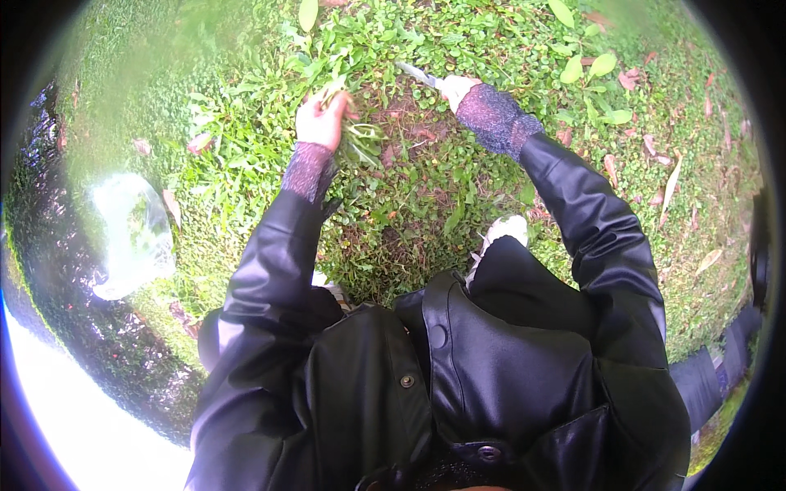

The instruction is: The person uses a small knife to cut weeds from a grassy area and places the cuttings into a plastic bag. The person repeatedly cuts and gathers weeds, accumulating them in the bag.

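Observation:
Leafy green plants [365, 142] are gripped in my left hand [322, 119], with leaves hanging down past the thumb side. My right hand [457, 91] is closed around a knife, whose blade [417, 74] points up and left over the low weeds. The knife's handle is hidden in my fingers. Between the two hands lies a patch of bare brown soil [402, 116] with small leaves around it. Broad-leaved weeds [258, 92] grow just left of my left hand.
A clear plastic bag [132, 236] lies on the grass at the left. My white shoe [508, 228] is on the ground below the right hand. Dry leaves [671, 184] are scattered at the right. Part of another person's grey-clad leg [697, 383] shows at the lower right.

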{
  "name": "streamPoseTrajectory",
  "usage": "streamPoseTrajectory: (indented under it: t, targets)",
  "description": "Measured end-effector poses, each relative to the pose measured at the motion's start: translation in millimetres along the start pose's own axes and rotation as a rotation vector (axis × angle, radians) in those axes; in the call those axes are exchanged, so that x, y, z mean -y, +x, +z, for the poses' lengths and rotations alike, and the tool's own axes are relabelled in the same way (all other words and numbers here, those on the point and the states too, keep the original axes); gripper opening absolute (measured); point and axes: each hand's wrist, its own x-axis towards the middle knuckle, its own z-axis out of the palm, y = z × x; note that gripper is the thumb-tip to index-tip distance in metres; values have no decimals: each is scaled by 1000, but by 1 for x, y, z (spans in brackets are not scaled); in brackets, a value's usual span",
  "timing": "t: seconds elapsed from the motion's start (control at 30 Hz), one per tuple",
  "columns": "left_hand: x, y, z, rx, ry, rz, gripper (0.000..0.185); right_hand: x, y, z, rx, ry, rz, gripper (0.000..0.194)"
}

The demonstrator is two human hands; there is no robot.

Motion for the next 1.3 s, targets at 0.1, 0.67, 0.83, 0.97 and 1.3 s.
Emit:
streamPoseTrajectory:
  t: [0.1,0.67,0.83,0.97,1.3]
  targets:
    - [-15,21,19,-65,320,3,37,2,13,6,-29,6,41,20]
    - [-8,83,38,-79,692,153,50,20,39,4,-65,-253,128,28]
    - [-4,83,34,-18,566,137,50,14,41,12,-148,-274,78,27]
    - [-4,89,33,5,588,174,51,-1,56,19,-116,-248,66,30]
    - [-7,101,27,-21,683,185,52,11,63,7,160,-307,-116,21]
